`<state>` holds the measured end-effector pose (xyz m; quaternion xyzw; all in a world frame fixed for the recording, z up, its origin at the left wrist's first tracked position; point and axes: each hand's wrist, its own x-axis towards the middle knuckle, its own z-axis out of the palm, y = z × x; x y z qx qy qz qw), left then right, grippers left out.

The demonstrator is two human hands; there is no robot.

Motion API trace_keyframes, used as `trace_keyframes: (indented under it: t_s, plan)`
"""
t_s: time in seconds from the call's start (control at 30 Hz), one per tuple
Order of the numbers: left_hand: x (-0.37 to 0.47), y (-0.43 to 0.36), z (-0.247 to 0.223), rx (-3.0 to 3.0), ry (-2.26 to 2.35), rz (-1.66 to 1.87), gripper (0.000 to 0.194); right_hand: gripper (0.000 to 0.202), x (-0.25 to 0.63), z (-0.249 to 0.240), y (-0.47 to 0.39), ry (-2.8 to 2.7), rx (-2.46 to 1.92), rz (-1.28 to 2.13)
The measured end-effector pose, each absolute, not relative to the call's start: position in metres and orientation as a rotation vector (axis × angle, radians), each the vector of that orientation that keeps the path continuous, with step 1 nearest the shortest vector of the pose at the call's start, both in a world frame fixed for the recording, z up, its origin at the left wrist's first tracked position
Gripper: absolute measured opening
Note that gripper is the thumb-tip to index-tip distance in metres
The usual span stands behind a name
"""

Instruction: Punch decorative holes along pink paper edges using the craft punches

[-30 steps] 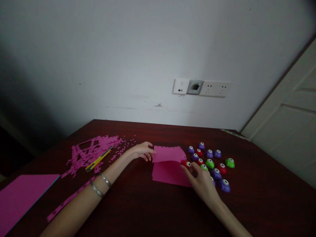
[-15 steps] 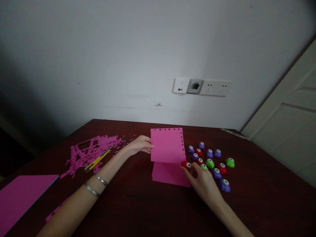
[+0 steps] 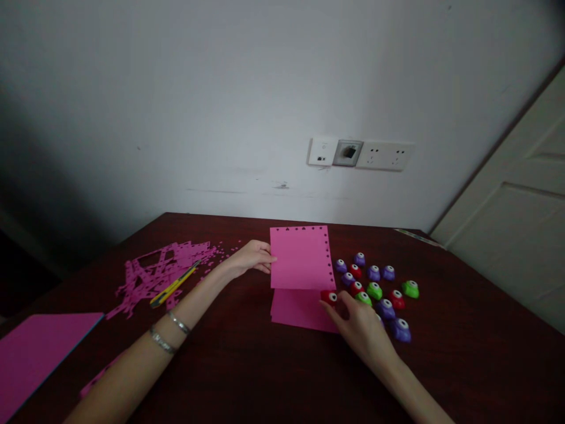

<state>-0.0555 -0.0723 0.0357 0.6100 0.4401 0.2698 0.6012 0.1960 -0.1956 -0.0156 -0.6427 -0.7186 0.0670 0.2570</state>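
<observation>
Matt, smooth pink paper sheet (image 3: 301, 257) at my left hand (image 3: 257, 257); glossy plastic-looking red punch (image 3: 329, 297) in my right (image 3: 351, 315); dark wood-look table (image 3: 247, 365).

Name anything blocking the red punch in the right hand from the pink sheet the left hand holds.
Nothing visible stands between the red punch and the lower right corner of the held pink sheet; the other punches lie off to the right.
</observation>
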Motion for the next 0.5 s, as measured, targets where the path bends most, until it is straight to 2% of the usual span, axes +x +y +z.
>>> trace_keyframes:
  t_s: [0.27,0.5]
  plan:
    - [-0.067,-0.061,0.031,1.442,1.033,0.657,0.028,0.03,0.199,-0.009,-0.198,-2.025,-1.677,0.139]
    - [-0.079,-0.051,0.021,1.468,1.087,0.565,0.027,0.036,0.259,0.021,-0.189,-1.73,-1.837,-0.051]
